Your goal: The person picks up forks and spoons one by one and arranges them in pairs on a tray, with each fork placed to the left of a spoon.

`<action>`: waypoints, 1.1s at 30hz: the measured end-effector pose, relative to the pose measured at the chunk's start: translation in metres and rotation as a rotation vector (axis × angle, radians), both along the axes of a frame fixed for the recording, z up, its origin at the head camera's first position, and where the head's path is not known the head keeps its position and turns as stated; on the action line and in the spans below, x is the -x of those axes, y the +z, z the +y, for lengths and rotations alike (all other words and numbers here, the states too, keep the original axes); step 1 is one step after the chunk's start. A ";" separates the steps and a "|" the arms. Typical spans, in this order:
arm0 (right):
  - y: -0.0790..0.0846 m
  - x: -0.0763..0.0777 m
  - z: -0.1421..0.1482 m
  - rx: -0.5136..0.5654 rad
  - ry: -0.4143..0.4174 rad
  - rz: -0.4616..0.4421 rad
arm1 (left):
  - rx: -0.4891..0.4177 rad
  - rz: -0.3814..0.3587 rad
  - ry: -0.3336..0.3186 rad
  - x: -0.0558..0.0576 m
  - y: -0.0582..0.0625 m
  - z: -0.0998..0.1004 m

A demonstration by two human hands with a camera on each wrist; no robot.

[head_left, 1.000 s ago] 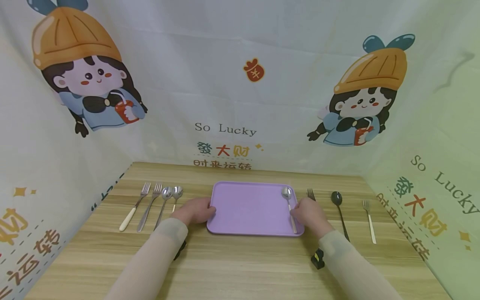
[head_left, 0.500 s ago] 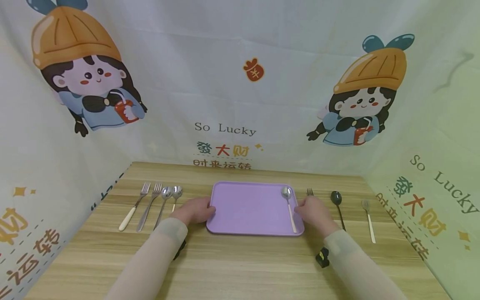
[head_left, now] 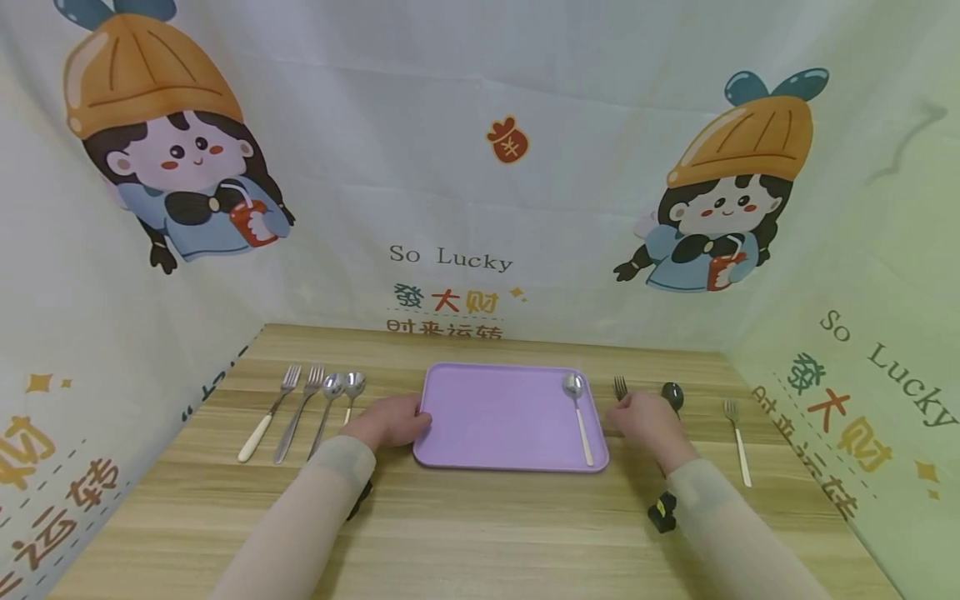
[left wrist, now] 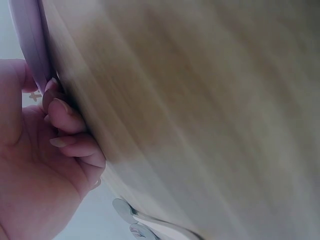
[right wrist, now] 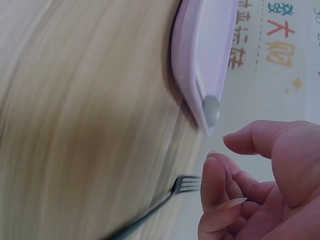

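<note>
A purple tray lies on the table, with a light-handled spoon on its right part. My left hand pinches the tray's left edge, thumb above and fingers bent below the rim in the left wrist view. Off the tray's right side hovers my right hand, its fingers loosely bent and the thumb apart, holding nothing. A dark fork lies on the table beside that hand; in the head view the hand covers its handle. Partly covered by the same hand is a black spoon.
Left of the tray lie a white-handled fork, a metal fork, a metal spoon and another spoon. A small light-handled fork lies far right. A printed cloth hangs behind the wooden table.
My right hand has let go of the spoon on the tray and moved right, off the tray, over the dark fork's handle. The left hand and tray have stayed in place.
</note>
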State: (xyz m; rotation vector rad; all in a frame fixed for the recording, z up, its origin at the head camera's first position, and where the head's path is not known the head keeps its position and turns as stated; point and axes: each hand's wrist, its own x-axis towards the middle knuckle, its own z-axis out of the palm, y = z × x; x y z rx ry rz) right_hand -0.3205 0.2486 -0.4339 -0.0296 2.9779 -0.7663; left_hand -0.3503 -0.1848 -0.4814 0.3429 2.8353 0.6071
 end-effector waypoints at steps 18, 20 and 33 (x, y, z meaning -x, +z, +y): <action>0.013 -0.008 0.066 0.006 -0.074 -0.017 | 0.002 0.026 -0.005 0.006 -0.015 -0.006; 0.013 -0.007 0.076 0.018 -0.093 -0.024 | 0.000 0.028 -0.001 0.010 -0.019 -0.006; 0.016 -0.020 0.125 -0.053 -0.207 -0.073 | 0.000 0.014 0.037 -0.011 0.007 0.003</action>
